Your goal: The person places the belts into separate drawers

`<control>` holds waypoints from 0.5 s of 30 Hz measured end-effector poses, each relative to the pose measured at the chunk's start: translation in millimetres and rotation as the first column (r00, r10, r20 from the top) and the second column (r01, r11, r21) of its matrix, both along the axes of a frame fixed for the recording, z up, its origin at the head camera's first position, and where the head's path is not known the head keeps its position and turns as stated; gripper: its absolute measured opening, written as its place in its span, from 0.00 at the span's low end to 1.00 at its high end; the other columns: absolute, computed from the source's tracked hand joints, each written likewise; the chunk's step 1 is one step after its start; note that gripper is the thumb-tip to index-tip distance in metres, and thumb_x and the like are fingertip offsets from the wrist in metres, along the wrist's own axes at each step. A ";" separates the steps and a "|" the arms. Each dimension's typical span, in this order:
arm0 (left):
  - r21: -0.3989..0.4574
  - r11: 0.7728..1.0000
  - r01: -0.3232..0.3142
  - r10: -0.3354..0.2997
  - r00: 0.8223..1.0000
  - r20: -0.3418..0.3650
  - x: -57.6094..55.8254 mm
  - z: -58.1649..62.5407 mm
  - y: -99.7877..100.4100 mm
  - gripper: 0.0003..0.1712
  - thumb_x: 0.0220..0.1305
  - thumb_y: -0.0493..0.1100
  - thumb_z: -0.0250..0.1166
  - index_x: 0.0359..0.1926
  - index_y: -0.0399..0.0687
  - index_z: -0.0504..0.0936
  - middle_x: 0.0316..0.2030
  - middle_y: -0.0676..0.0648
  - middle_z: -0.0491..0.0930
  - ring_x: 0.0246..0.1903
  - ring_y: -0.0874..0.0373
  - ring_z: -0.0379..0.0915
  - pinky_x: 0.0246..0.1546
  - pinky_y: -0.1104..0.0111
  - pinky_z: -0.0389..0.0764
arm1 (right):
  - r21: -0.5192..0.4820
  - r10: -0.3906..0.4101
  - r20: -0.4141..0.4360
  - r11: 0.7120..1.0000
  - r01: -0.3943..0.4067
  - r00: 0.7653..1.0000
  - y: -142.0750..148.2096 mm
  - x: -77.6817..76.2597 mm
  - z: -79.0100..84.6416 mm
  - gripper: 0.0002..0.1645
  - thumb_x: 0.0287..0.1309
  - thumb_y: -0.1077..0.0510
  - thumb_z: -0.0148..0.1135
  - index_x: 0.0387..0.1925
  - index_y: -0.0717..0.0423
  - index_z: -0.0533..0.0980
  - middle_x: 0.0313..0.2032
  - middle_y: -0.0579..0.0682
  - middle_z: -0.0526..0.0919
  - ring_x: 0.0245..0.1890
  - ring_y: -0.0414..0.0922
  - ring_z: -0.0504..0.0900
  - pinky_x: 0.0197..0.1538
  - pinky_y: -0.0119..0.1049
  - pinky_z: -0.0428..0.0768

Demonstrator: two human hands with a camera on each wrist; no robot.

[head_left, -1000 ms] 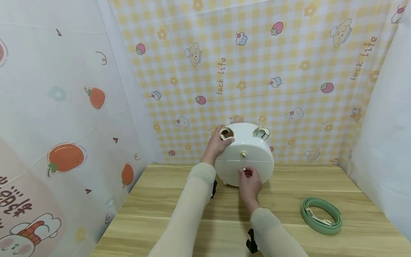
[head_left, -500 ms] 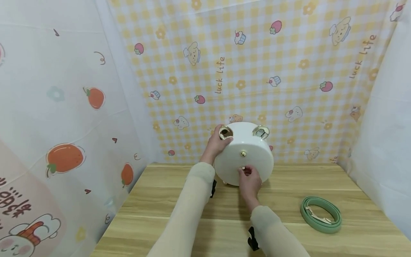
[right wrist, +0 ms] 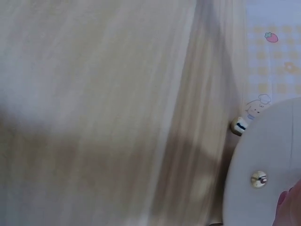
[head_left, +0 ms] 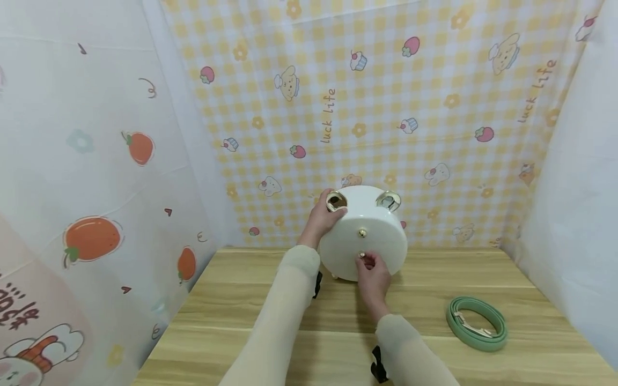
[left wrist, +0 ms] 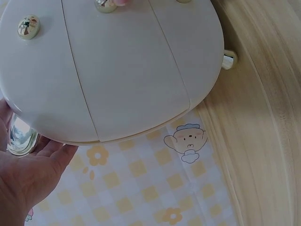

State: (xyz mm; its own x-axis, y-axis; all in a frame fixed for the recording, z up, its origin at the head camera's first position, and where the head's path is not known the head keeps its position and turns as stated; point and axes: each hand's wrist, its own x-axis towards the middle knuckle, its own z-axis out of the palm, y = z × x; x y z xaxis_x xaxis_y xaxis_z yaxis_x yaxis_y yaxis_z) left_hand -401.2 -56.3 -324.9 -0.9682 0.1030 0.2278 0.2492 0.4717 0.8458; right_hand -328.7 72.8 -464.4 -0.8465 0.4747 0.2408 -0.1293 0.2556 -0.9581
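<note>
A round white drawer box (head_left: 338,252) with gold knobs and small gold feet stands upright at the back of the table. My left hand (head_left: 324,217) holds its top left, fingers and thumb around the left gold ear (head_left: 336,201). Against the front, my right hand (head_left: 374,279) pinches the middle knob (head_left: 361,255), below the upper knob (head_left: 362,233). In the left wrist view two thin seams cross the front (left wrist: 131,70), which lies nearly flush. The right wrist view shows the lower knob (right wrist: 259,179) beside my right fingers (right wrist: 289,207).
A coiled green strap (head_left: 470,339) with a metal fitting lies to the right on the wooden table (head_left: 251,300). Close behind the box hangs a yellow checked cloth (head_left: 309,177). White cloths (head_left: 169,203) close off both sides.
The middle drawer has gone slightly inward, and the line below the upper knob no longer shows in the head view. Both hands keep their holds.
</note>
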 end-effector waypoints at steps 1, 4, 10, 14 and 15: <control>-0.001 1.000 0.000 0.000 1.000 0.002 0.4 0.3 -0.7 0.40 0.68 0.47 0.65 0.75 0.57 0.57 0.64 0.40 0.71 0.58 0.42 0.71 0.57 0.49 0.71 | -0.003 -0.004 0.003 1.000 0.004 1.000 -0.5 1.1 -2.0 0.13 0.61 0.57 0.68 0.44 0.60 0.80 0.40 0.55 0.83 0.41 0.48 0.82 0.43 0.37 0.79; -0.003 1.000 0.001 -0.001 1.000 0.004 0.3 1.2 -1.7 0.39 0.68 0.48 0.65 0.75 0.57 0.57 0.63 0.40 0.71 0.57 0.43 0.71 0.56 0.49 0.72 | -0.017 -0.024 0.015 1.000 0.024 1.000 -0.6 4.3 -8.3 0.13 0.62 0.59 0.65 0.46 0.62 0.79 0.41 0.57 0.83 0.42 0.50 0.82 0.46 0.44 0.78; -0.005 1.000 0.000 0.000 1.000 0.009 -1.1 -0.3 -1.5 0.38 0.68 0.48 0.65 0.74 0.59 0.58 0.63 0.42 0.71 0.57 0.44 0.71 0.56 0.50 0.72 | -0.009 -0.062 0.074 0.998 0.063 0.995 0.5 10.0 -24.0 0.17 0.61 0.57 0.64 0.48 0.64 0.78 0.43 0.59 0.81 0.44 0.54 0.80 0.51 0.48 0.74; 0.003 1.000 0.003 -0.003 1.000 0.013 -1.2 -1.4 -2.0 0.38 0.68 0.48 0.65 0.74 0.60 0.58 0.63 0.42 0.71 0.57 0.45 0.72 0.56 0.50 0.73 | 0.013 -0.082 0.083 0.997 0.081 0.993 -1.2 11.4 -32.1 0.17 0.61 0.56 0.66 0.46 0.65 0.78 0.41 0.60 0.81 0.43 0.55 0.80 0.50 0.50 0.74; 0.006 1.000 0.005 -0.005 1.000 0.011 -1.3 -1.5 -2.3 0.38 0.68 0.48 0.65 0.74 0.60 0.58 0.63 0.42 0.71 0.57 0.45 0.72 0.56 0.50 0.73 | 0.015 -0.081 0.083 0.997 0.080 0.993 -2.1 11.4 -33.7 0.17 0.61 0.56 0.66 0.46 0.65 0.78 0.41 0.60 0.81 0.43 0.55 0.80 0.49 0.50 0.74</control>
State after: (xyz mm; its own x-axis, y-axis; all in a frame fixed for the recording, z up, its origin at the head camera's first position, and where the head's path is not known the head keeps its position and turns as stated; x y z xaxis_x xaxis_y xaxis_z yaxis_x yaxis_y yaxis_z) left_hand -402.5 -58.6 -326.4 -0.9703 0.1062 0.2175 0.2418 0.4658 0.8512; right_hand -317.3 70.8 -498.1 -0.8230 0.5399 0.1769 -0.0275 0.2732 -0.9616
